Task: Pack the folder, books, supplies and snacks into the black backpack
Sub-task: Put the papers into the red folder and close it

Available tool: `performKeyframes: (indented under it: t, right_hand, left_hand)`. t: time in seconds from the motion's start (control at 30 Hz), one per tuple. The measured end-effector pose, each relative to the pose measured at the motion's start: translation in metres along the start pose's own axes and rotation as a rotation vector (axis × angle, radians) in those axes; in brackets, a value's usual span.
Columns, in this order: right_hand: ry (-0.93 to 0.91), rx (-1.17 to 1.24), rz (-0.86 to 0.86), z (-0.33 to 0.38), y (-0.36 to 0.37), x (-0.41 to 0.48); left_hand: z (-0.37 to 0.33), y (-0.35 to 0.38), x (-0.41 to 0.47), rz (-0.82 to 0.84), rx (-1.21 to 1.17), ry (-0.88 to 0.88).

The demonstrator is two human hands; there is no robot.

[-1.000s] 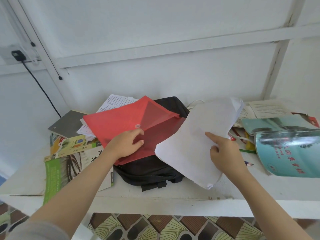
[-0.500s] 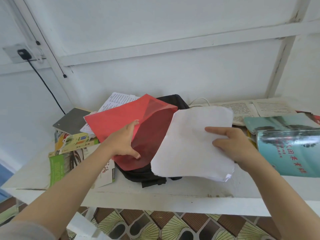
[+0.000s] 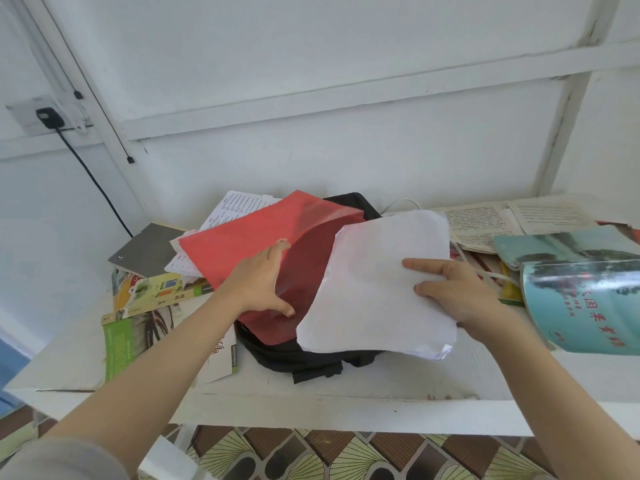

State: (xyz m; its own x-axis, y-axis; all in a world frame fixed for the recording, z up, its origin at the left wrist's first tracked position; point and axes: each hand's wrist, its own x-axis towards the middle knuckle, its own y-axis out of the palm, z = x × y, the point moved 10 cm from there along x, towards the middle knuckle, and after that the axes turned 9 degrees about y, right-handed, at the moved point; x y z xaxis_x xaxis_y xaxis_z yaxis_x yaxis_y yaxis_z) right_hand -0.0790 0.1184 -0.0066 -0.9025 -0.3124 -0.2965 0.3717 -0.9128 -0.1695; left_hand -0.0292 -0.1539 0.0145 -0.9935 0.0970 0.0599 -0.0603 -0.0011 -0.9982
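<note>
A white panelled wall [image 3: 311,64] rises behind a white table [image 3: 346,400], with a black plug [image 3: 48,117] in a socket at ten o'clock and patterned floor tiles [image 3: 311,455] below the front edge. The left hand [image 3: 258,284] is spread wide in the mouth of the red folder [image 3: 242,244]. Its fingers hook the edge of the lifted front sheet, and its thumb presses the darker inner sheet down toward six o'clock, so the mouth gapes toward three o'clock. The right hand [image 3: 457,292] holds a stack of white papers [image 3: 374,306] by its three o'clock edge. Two fingers lie on top; the grip underneath is hidden. The stack's nine o'clock edge overlaps the folder's opening, though how far in it sits I cannot tell. Both lie over the black backpack [image 3: 304,358], flat at the table's centre, which shows only at six and twelve o'clock. At nine o'clock of the backpack lie a green book [image 3: 138,337], a yellow book [image 3: 156,292] and a grey notebook [image 3: 149,249], and printed sheets [image 3: 239,204] poke out from behind the folder at eleven. At three o'clock a curled teal book [image 3: 581,303] lies just beside the right hand, with an open book [image 3: 485,223] behind it at two.
</note>
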Motion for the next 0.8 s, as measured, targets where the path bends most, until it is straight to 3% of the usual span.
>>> performKeyframes:
  t: [0.17,0.3,0.6,0.8]
  right_hand:
    - [0.058,-0.1,-0.059,-0.013,0.002,0.008]
    - [0.078,-0.13,-0.089,-0.013,0.005,0.012]
    - [0.184,0.102,-0.11,-0.018,0.027,0.023]
    - [0.051,-0.076,-0.164,-0.002,0.052,0.019]
  left_hand:
    - [0.015,0.007,0.002,0.109,-0.166,0.008]
    - [0.025,0.001,0.004,0.036,-0.261,-0.005]
    - [0.013,-0.009,-0.001,-0.034,-0.201,0.033]
    - [0.005,-0.015,-0.004,-0.075,-0.249,0.051]
